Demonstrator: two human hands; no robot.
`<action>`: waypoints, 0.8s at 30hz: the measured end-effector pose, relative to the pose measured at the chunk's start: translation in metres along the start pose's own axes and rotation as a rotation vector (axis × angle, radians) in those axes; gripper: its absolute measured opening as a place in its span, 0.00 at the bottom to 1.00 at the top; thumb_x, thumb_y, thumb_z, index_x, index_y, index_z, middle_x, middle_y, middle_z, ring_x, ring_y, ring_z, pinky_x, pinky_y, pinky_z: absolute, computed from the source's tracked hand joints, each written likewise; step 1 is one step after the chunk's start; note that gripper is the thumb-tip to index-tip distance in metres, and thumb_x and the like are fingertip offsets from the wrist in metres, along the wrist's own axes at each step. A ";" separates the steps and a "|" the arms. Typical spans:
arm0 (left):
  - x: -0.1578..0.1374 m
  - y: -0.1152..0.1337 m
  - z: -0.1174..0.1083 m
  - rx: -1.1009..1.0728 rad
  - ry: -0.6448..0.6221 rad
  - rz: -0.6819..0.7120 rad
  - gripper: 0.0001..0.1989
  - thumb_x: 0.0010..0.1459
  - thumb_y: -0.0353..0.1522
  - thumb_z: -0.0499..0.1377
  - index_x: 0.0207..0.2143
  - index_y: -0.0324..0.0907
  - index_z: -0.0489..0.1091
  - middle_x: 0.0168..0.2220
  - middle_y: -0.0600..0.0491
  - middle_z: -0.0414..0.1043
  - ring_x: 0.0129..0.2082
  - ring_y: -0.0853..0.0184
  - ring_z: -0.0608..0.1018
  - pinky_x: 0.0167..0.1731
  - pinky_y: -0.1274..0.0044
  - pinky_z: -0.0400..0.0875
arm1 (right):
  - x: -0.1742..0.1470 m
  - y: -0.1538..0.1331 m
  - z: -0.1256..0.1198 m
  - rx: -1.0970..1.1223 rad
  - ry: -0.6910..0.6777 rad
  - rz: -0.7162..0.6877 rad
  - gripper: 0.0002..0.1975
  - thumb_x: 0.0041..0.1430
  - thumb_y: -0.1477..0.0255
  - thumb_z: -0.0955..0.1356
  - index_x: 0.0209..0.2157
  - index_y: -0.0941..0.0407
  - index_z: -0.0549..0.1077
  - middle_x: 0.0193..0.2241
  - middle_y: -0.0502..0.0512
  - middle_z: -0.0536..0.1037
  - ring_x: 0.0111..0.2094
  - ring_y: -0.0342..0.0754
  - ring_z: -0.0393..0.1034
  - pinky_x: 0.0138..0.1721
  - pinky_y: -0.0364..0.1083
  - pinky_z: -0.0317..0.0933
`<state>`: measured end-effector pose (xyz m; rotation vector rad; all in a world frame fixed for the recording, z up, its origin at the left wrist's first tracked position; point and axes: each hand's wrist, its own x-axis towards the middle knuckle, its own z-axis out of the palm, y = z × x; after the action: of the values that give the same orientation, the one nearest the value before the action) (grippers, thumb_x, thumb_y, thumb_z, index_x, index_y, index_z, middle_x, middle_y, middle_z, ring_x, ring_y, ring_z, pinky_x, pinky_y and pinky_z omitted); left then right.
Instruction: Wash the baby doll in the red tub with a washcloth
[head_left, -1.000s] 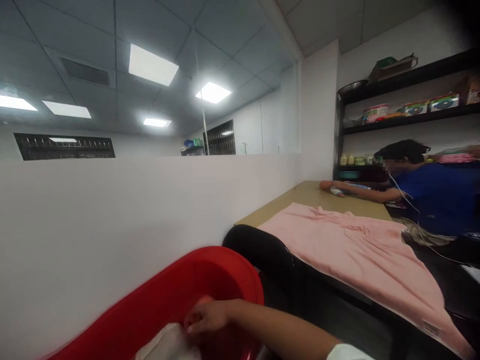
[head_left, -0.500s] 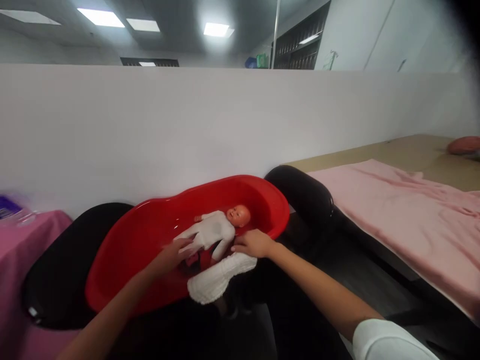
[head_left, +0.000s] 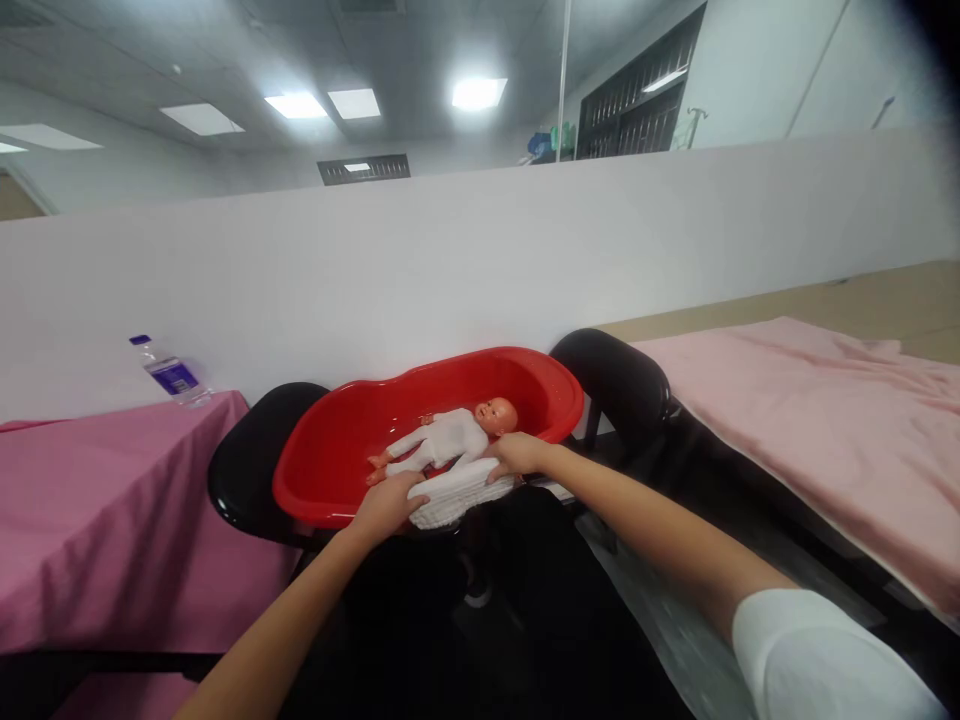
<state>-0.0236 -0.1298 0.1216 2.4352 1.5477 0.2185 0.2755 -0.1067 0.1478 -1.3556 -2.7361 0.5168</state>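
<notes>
A baby doll (head_left: 451,437) in a white suit lies on its back in a red baby bathtub (head_left: 330,450), its head toward the right end. Over the tub's near rim hangs a folded white towel (head_left: 457,497). My left hand (head_left: 386,505) pinches the towel's left end, thumb on top. At the towel's right end, close below the doll's head, my right hand (head_left: 517,455) grips it with bent fingers. The fingers' undersides are hidden behind the cloth.
Black chairs (head_left: 611,375) stand at both ends of the tub. A pink-covered table (head_left: 150,480) with a plastic bottle (head_left: 172,375) is on the left. A bed with a pink sheet (head_left: 810,400) is on the right, and a white partition (head_left: 420,270) runs behind.
My left hand has moved from over the doll's legs to the towel's left end. The towel now lies straighter along the near rim. The view has shifted left and back.
</notes>
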 end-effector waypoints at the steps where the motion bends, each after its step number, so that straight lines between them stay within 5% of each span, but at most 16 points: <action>1: -0.004 0.002 -0.002 -0.009 0.049 -0.017 0.14 0.58 0.38 0.55 0.44 0.45 0.73 0.46 0.50 0.75 0.47 0.57 0.74 0.43 0.73 0.65 | -0.001 -0.002 -0.001 0.004 0.037 0.003 0.19 0.52 0.58 0.71 0.42 0.54 0.78 0.33 0.56 0.79 0.35 0.51 0.71 0.35 0.43 0.57; 6: -0.017 0.019 -0.033 -0.233 0.179 -0.033 0.11 0.58 0.37 0.54 0.37 0.43 0.73 0.41 0.51 0.76 0.42 0.61 0.75 0.45 0.72 0.65 | -0.018 -0.017 -0.019 0.327 0.265 0.052 0.09 0.54 0.69 0.69 0.36 0.57 0.79 0.32 0.54 0.78 0.35 0.48 0.70 0.39 0.44 0.60; 10: -0.022 0.043 -0.068 -0.686 0.374 -0.118 0.18 0.55 0.44 0.59 0.42 0.41 0.71 0.43 0.49 0.75 0.44 0.59 0.75 0.46 0.70 0.68 | -0.042 -0.025 -0.038 1.004 0.491 -0.026 0.18 0.49 0.63 0.72 0.42 0.57 0.76 0.40 0.55 0.77 0.41 0.48 0.71 0.44 0.46 0.64; 12: -0.026 0.057 -0.064 -1.047 0.396 -0.137 0.26 0.52 0.47 0.61 0.48 0.40 0.68 0.47 0.47 0.74 0.46 0.57 0.75 0.45 0.68 0.71 | -0.054 -0.029 -0.027 1.368 0.561 -0.080 0.23 0.49 0.62 0.73 0.46 0.57 0.74 0.43 0.57 0.77 0.43 0.49 0.71 0.48 0.49 0.64; 15: -0.036 0.079 -0.011 -1.444 0.220 -0.130 0.32 0.46 0.48 0.64 0.50 0.39 0.69 0.47 0.44 0.75 0.46 0.54 0.76 0.46 0.66 0.72 | -0.073 -0.036 0.025 1.728 0.445 0.033 0.25 0.46 0.63 0.75 0.46 0.58 0.74 0.41 0.60 0.79 0.40 0.51 0.74 0.51 0.53 0.63; 18: -0.053 0.100 0.075 -1.568 0.089 -0.436 0.29 0.40 0.46 0.69 0.42 0.38 0.74 0.39 0.44 0.78 0.42 0.52 0.78 0.47 0.64 0.70 | -0.102 -0.037 0.103 1.892 0.392 0.190 0.21 0.50 0.63 0.74 0.44 0.58 0.76 0.42 0.60 0.79 0.42 0.53 0.75 0.53 0.53 0.62; 21: -0.066 0.119 0.139 -1.469 0.087 -0.647 0.28 0.37 0.52 0.67 0.35 0.41 0.76 0.32 0.46 0.78 0.38 0.51 0.78 0.42 0.65 0.71 | -0.134 -0.028 0.170 1.986 0.475 0.460 0.18 0.53 0.58 0.71 0.39 0.56 0.79 0.40 0.60 0.80 0.44 0.55 0.75 0.51 0.53 0.64; 24: -0.065 0.137 0.156 -1.160 0.070 -0.644 0.24 0.43 0.53 0.63 0.33 0.44 0.76 0.32 0.48 0.77 0.39 0.53 0.76 0.42 0.67 0.69 | -0.161 -0.015 0.205 1.984 0.540 0.611 0.20 0.51 0.54 0.71 0.38 0.55 0.80 0.39 0.59 0.80 0.45 0.59 0.74 0.49 0.54 0.66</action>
<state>0.1077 -0.2642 0.0113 1.0169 1.4922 0.7916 0.3255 -0.2972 -0.0236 -1.0764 -0.4123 1.6936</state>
